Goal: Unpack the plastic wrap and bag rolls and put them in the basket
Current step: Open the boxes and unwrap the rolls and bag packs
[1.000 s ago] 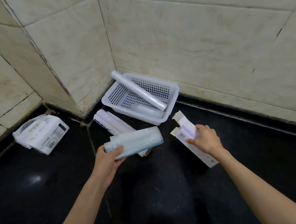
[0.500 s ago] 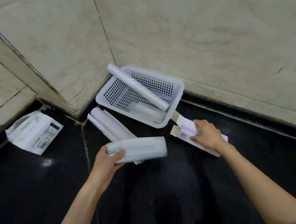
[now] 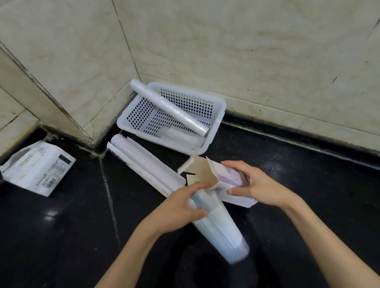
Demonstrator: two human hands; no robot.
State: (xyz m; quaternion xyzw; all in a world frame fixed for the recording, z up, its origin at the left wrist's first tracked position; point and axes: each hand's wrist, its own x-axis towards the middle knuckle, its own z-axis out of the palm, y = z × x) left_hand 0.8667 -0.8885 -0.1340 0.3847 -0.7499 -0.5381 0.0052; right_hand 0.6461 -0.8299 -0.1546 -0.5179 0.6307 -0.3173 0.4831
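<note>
My left hand (image 3: 179,208) grips the upper end of a pale blue bag roll (image 3: 218,231) that points down towards me, blurred at its lower end. My right hand (image 3: 255,185) holds a white and purple carton (image 3: 225,183) lifted off the floor, its end flaps open towards the roll's top. The white perforated basket (image 3: 215,127) sits in the wall corner with a clear wrap roll (image 3: 169,111) leaning across it and another pale item lying on its bottom. A second long roll in an open carton (image 3: 144,164) lies on the floor in front of the basket.
A white printed package (image 3: 36,169) lies at the left by the wall. Tiled walls close the corner behind the basket. The floor is black and glossy.
My right hand has picked the white and purple carton up from the floor. My left hand has swung the blue roll from lying crosswise to pointing lengthwise, its top beside the carton's open end.
</note>
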